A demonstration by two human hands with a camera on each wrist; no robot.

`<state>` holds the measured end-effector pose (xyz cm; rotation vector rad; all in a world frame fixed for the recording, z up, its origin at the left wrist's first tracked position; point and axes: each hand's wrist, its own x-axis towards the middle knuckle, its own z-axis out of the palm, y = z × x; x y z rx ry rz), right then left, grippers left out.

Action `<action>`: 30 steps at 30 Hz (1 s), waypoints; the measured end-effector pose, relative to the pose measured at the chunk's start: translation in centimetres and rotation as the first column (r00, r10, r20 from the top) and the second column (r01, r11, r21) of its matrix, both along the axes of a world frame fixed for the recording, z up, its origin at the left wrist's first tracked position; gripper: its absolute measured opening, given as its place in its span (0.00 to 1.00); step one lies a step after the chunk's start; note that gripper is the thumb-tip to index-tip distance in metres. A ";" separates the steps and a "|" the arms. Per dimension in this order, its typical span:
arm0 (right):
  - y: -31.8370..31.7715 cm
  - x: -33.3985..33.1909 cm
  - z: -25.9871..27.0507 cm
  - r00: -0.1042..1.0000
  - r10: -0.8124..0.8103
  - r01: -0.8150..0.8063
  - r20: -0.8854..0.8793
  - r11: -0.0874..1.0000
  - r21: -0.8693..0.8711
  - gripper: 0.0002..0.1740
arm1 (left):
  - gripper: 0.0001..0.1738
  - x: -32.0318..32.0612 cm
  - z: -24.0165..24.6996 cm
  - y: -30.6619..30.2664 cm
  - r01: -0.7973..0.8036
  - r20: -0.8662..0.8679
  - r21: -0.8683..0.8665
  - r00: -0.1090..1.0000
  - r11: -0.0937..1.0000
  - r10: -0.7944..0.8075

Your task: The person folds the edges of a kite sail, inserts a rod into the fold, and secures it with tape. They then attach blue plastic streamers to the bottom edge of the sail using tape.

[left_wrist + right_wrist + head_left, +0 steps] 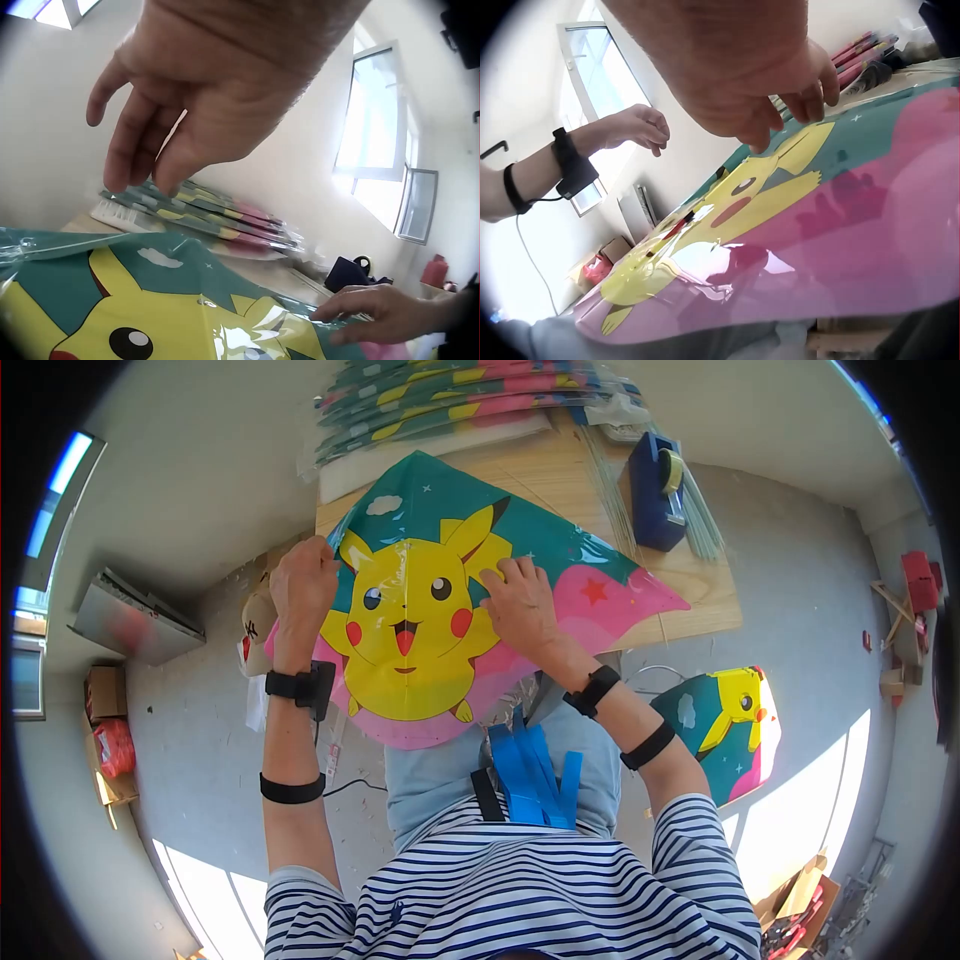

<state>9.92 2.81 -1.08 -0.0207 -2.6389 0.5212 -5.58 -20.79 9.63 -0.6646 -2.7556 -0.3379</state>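
1. Head view: the right hand (522, 600) is palm down with its fingers apart and slightly bent, fingertips at the sheet below them; no grip shows, and how firmly they press cannot be told.
2. The left hand (303, 585) has its fingers loosely bent in a narrow curl; the left wrist view shows them hanging above the sheet, with nothing visible between them.
3. Below and between both hands lies a shiny, thin plastic kite sheet (405, 630), teal and pink with a yellow cartoon figure, its lower edge over the person's lap.
4. Under it, the pale wooden table (705, 585) shows to the right of the right hand.
5. Below the right hand, off to its right, is a second teal, pink and yellow kite (728, 735).
6. Beyond the right hand, rightward, stand a dark blue tape dispenser (655, 510) and, beside it, thin pale-green sticks (706, 532).
7. Farthest beyond both hands is a stack of plastic-wrapped printed kites (450, 408).
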 end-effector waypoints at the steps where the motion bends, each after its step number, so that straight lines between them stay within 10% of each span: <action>1: -0.4 1.6 0.0 1.000 -0.025 0.025 0.002 1.000 -0.005 0.19 | 0.06 0.8 -0.3 -0.1 -0.021 0.077 0.069 0.997 0.997 0.016; 9: 5.9 14.9 0.5 0.972 -0.234 0.226 -0.030 0.961 -0.156 0.16 | 0.09 7.7 -5.8 -6.6 -0.121 0.340 0.184 0.939 0.975 0.052; 13: 9.2 24.5 -0.8 0.850 -0.435 0.526 0.296 0.730 -0.437 0.09 | 0.08 12.7 -5.2 -6.1 -0.096 0.515 0.369 0.849 0.925 -0.117; 17: 4.9 29.6 1.8 0.735 -0.126 0.648 0.667 0.422 -0.634 0.17 | 0.05 16.8 -3.3 -1.9 0.095 0.659 0.456 0.632 0.885 -0.407; 23: -1.8 28.0 5.0 0.633 0.042 0.639 0.773 0.534 -0.553 0.18 | 0.06 20.4 -2.3 3.7 0.422 0.640 0.550 0.341 0.721 -0.688; 28: -2.2 28.1 3.1 0.719 -0.053 0.645 0.693 0.420 -0.638 0.17 | 0.06 21.0 -1.6 4.1 0.433 0.635 0.571 0.306 0.698 -0.709; 30: -2.3 27.6 4.0 0.696 -0.113 0.646 0.709 0.530 -0.549 0.15 | 0.06 21.0 -1.6 4.0 0.421 0.632 0.577 0.313 0.700 -0.709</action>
